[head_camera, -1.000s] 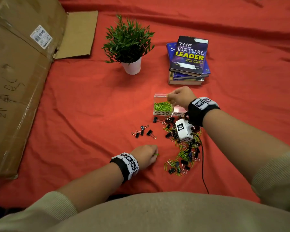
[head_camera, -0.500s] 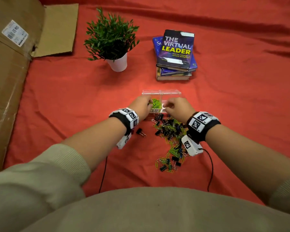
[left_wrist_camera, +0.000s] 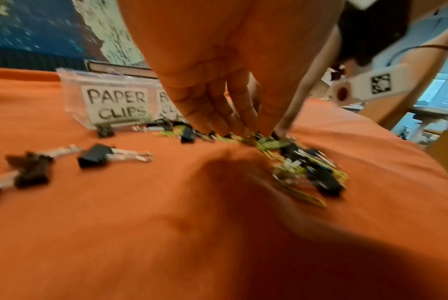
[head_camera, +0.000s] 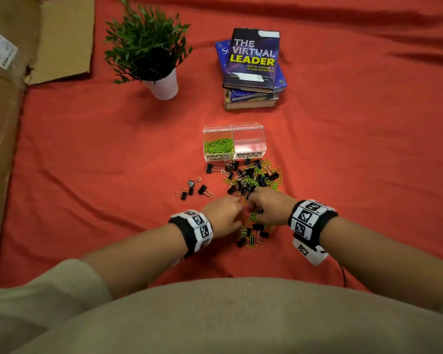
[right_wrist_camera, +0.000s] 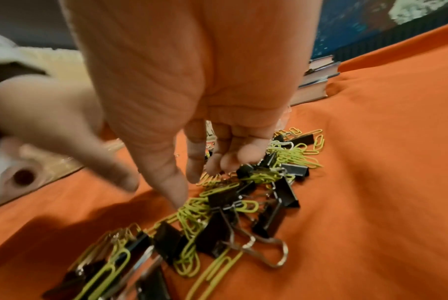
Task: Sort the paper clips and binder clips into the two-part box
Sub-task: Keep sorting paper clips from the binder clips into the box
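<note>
The clear two-part box [head_camera: 234, 129] stands on the red cloth; its left half, labelled PAPER CLIPS [left_wrist_camera: 116, 105], holds green paper clips [head_camera: 219, 146], and its BINDER CLIPS half looks empty. A mixed pile of green paper clips and black binder clips [head_camera: 251, 178] lies in front of it. My left hand [head_camera: 237, 204] reaches into the near part of the pile, fingertips [left_wrist_camera: 226, 127] pointing down and touching clips. My right hand [head_camera: 253, 200] hovers beside it over the pile [right_wrist_camera: 243, 194], thumb [right_wrist_camera: 174, 188] stretched down, fingers loosely curled and holding nothing.
A few binder clips [head_camera: 193, 189] lie apart, left of the pile. A potted plant [head_camera: 149, 44] and a stack of books [head_camera: 252, 65] stand behind the box. Flattened cardboard [head_camera: 3, 123] covers the left edge of the cloth.
Both hands have drawn back from the box toward me and come down on the near part of the clip pile. The box now stands uncovered.
</note>
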Available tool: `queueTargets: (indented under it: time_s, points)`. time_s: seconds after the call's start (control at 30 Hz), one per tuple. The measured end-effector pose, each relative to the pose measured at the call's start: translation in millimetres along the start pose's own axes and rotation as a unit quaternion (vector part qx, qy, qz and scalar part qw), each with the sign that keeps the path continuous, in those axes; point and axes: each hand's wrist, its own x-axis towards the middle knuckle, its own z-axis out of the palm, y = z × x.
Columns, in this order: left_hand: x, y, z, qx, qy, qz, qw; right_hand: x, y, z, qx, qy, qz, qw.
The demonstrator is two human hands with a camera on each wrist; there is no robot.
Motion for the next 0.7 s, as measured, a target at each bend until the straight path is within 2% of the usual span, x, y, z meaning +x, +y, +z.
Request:
queueTargets:
  time_s: [0.2,0.4,0.57,0.7]
  points:
    - [-9,15,35,-0.021,-0.019,-0.032,0.999,-7,-7,12,-0.061,-0.013,-0.011,0.998]
    - [-8,2,29,-0.058,0.001,-0.038,0.998,-8,-3,15,-0.028,0.000,0.018,0.999]
    - [-11,-13,17,-0.094,0.048,-0.088,0.991,-3,-1,15,-0.034,0.016,0.031,0.999]
    - [-15,-5,17,-0.066,0.043,-0.069,0.995,-5,0,15,-0.013,0.052,0.021,0.998]
